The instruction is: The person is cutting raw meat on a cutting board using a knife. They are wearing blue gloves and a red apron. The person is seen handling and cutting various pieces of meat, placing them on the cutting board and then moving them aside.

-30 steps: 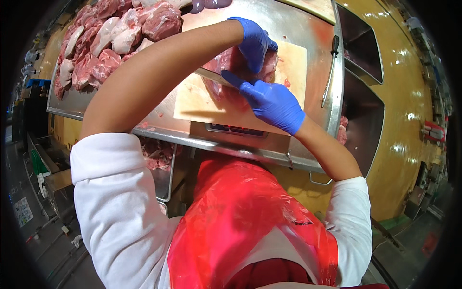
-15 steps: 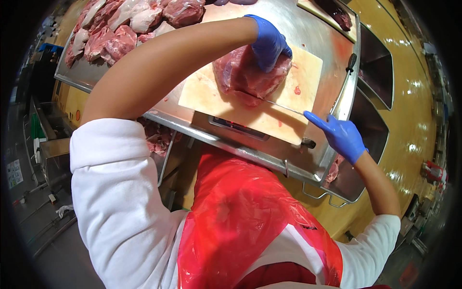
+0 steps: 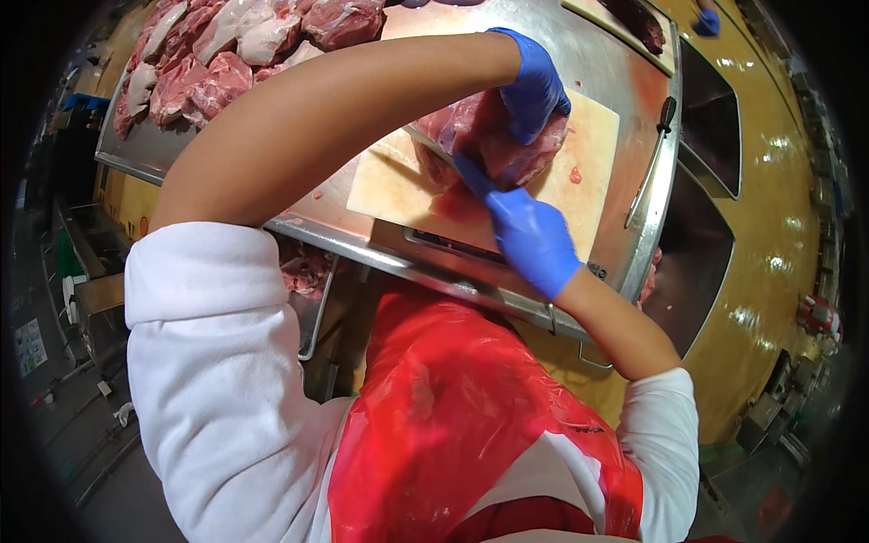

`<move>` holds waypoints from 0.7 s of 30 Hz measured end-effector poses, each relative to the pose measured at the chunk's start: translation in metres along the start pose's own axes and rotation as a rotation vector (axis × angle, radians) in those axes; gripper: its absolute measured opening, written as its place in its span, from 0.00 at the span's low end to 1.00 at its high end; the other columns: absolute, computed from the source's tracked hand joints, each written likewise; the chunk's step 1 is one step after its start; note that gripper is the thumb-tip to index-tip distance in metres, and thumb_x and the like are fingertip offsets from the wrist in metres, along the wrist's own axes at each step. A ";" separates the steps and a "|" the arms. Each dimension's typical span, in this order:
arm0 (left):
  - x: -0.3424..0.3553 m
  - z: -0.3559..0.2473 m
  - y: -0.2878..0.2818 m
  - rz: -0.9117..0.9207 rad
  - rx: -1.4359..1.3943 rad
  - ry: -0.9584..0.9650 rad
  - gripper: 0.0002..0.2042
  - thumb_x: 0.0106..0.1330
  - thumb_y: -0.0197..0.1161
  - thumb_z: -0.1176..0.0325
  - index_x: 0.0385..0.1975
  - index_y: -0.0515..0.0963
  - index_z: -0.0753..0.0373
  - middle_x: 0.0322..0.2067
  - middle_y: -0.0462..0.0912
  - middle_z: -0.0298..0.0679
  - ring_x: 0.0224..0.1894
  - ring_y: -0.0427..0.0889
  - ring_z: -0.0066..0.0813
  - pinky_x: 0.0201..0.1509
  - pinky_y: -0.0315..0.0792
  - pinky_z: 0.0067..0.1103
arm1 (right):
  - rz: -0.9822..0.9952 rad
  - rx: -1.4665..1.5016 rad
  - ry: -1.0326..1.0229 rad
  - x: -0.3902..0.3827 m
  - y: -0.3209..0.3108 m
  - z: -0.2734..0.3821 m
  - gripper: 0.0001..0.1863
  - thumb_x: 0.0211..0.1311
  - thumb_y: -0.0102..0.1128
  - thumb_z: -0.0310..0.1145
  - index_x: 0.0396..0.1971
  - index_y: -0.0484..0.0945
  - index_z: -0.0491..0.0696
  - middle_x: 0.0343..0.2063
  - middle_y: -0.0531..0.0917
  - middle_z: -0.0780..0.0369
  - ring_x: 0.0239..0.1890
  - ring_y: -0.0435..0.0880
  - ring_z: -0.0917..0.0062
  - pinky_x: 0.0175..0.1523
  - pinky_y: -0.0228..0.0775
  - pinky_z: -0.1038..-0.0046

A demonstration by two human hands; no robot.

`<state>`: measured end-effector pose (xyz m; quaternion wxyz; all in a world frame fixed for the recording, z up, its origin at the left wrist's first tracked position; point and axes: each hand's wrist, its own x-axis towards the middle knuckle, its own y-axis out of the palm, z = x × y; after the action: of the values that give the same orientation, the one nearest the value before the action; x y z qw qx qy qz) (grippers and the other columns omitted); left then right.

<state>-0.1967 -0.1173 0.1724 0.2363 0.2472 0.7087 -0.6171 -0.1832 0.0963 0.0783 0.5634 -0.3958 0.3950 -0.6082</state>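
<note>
A large raw piece of meat (image 3: 487,145) rests on a cream cutting board (image 3: 590,181), which sits on the metal table above a small dark scale (image 3: 453,246). My left hand (image 3: 534,81), in a blue glove, grips the top of the meat with curled fingers. My right hand (image 3: 534,240), also gloved, is closed on a knife (image 3: 425,140) with the index finger along it; the blade lies against the meat's near left side, its handle hidden by my hand.
A pile of meat pieces (image 3: 195,86) lies at the back left. A sharpening steel (image 3: 650,158) lies on the right. A second board (image 3: 588,11) holds dark meat. Metal bins (image 3: 688,271) stand alongside and below. Another person's gloved hand (image 3: 709,23) shows at top right.
My right hand has swung from the board's right edge back up to the meat with the knife. My left hand stays gripping the meat. Another person's gloved hand has appeared at top right.
</note>
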 end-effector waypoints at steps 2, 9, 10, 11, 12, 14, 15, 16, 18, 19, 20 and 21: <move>-0.002 -0.004 0.001 -0.038 0.003 -0.020 0.39 0.48 0.67 0.52 0.66 0.68 0.41 0.59 0.75 0.41 0.57 0.76 0.50 0.62 0.71 0.35 | 0.085 -0.106 0.030 -0.025 -0.009 -0.013 0.31 0.62 0.51 0.26 0.65 0.67 0.66 0.26 0.76 0.54 0.21 0.79 0.57 0.30 0.75 0.57; 0.000 0.004 0.004 -0.042 -0.099 -0.001 0.38 0.46 0.67 0.54 0.65 0.70 0.41 0.55 0.80 0.42 0.55 0.79 0.46 0.60 0.73 0.33 | 0.382 -0.351 0.006 -0.080 -0.106 -0.045 0.45 0.56 0.54 0.22 0.71 0.56 0.76 0.23 0.73 0.57 0.18 0.78 0.64 0.24 0.73 0.64; -0.001 0.008 0.003 -0.035 -0.103 0.013 0.38 0.46 0.67 0.54 0.65 0.70 0.41 0.55 0.80 0.42 0.55 0.79 0.46 0.59 0.73 0.33 | 0.392 -0.402 -0.010 -0.080 -0.115 -0.042 0.45 0.56 0.54 0.22 0.71 0.56 0.76 0.22 0.72 0.58 0.18 0.78 0.65 0.24 0.73 0.65; -0.001 0.008 -0.001 -0.030 -0.102 0.028 0.38 0.45 0.67 0.54 0.65 0.71 0.42 0.55 0.81 0.42 0.55 0.79 0.45 0.59 0.73 0.33 | 0.296 -0.345 -0.097 -0.086 -0.111 -0.044 0.46 0.55 0.54 0.20 0.71 0.57 0.76 0.21 0.70 0.58 0.17 0.77 0.66 0.23 0.72 0.67; -0.003 0.009 -0.003 -0.020 -0.108 0.038 0.38 0.45 0.67 0.54 0.65 0.71 0.42 0.54 0.81 0.42 0.54 0.80 0.44 0.59 0.73 0.33 | 0.293 -0.370 -0.097 -0.078 -0.109 -0.035 0.45 0.55 0.53 0.20 0.71 0.57 0.75 0.22 0.72 0.58 0.18 0.77 0.65 0.24 0.73 0.66; -0.004 0.009 -0.006 0.018 -0.108 0.010 0.38 0.45 0.67 0.54 0.65 0.71 0.42 0.55 0.81 0.42 0.54 0.80 0.44 0.59 0.73 0.33 | 0.291 -0.414 -0.108 -0.047 -0.094 0.000 0.44 0.56 0.52 0.20 0.71 0.58 0.74 0.24 0.74 0.58 0.19 0.79 0.64 0.25 0.74 0.65; 0.001 0.005 -0.010 0.040 -0.095 0.017 0.39 0.45 0.67 0.55 0.65 0.70 0.42 0.55 0.81 0.42 0.54 0.80 0.44 0.59 0.73 0.33 | 0.113 -0.087 -0.174 -0.032 -0.073 0.005 0.42 0.57 0.51 0.20 0.70 0.59 0.73 0.25 0.76 0.58 0.21 0.80 0.62 0.27 0.75 0.63; 0.003 0.003 -0.010 0.030 -0.092 0.021 0.39 0.45 0.67 0.54 0.65 0.70 0.42 0.55 0.81 0.42 0.54 0.80 0.44 0.59 0.73 0.33 | -0.064 0.236 -0.248 -0.014 -0.052 0.008 0.41 0.57 0.50 0.20 0.69 0.61 0.72 0.27 0.78 0.58 0.23 0.82 0.61 0.28 0.75 0.62; 0.008 0.006 -0.008 0.016 -0.091 0.028 0.39 0.45 0.67 0.54 0.65 0.70 0.41 0.55 0.81 0.42 0.54 0.80 0.44 0.60 0.72 0.34 | 0.048 0.024 -0.128 0.024 -0.038 0.029 0.39 0.58 0.49 0.20 0.68 0.63 0.70 0.28 0.80 0.57 0.25 0.83 0.60 0.30 0.76 0.61; 0.008 0.006 -0.007 0.000 -0.072 0.030 0.39 0.45 0.67 0.54 0.65 0.70 0.41 0.54 0.81 0.42 0.54 0.80 0.44 0.60 0.71 0.34 | 0.109 -0.077 -0.069 0.034 -0.035 0.033 0.37 0.59 0.49 0.21 0.67 0.64 0.70 0.28 0.81 0.57 0.26 0.84 0.59 0.32 0.77 0.60; 0.006 0.007 -0.004 -0.012 -0.059 0.032 0.39 0.45 0.67 0.54 0.65 0.70 0.41 0.54 0.81 0.42 0.54 0.79 0.45 0.61 0.71 0.34 | 0.148 0.001 -0.074 0.031 -0.038 0.029 0.37 0.59 0.48 0.21 0.67 0.64 0.70 0.27 0.81 0.57 0.26 0.84 0.59 0.31 0.77 0.60; 0.005 0.006 0.002 -0.029 -0.054 0.039 0.39 0.45 0.66 0.53 0.66 0.70 0.40 0.54 0.81 0.42 0.54 0.79 0.46 0.61 0.71 0.34 | 0.197 0.074 -0.075 0.022 -0.046 0.018 0.36 0.59 0.48 0.21 0.67 0.65 0.70 0.26 0.80 0.57 0.26 0.84 0.60 0.31 0.77 0.61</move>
<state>-0.1993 -0.1229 0.1671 0.2199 0.2425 0.7331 -0.5962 -0.1844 0.0767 0.1285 0.6490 -0.3565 0.3879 -0.5489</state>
